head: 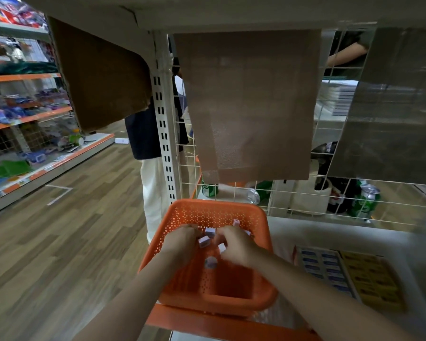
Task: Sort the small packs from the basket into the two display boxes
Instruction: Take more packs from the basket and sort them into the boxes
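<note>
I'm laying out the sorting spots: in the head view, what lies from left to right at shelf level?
Wooden floor → orange basket → blue display box → yellow display box.

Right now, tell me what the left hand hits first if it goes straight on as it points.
Most likely the small pale pack just ahead of the left hand, inside the orange basket; blur hides whether they already touch.
</note>
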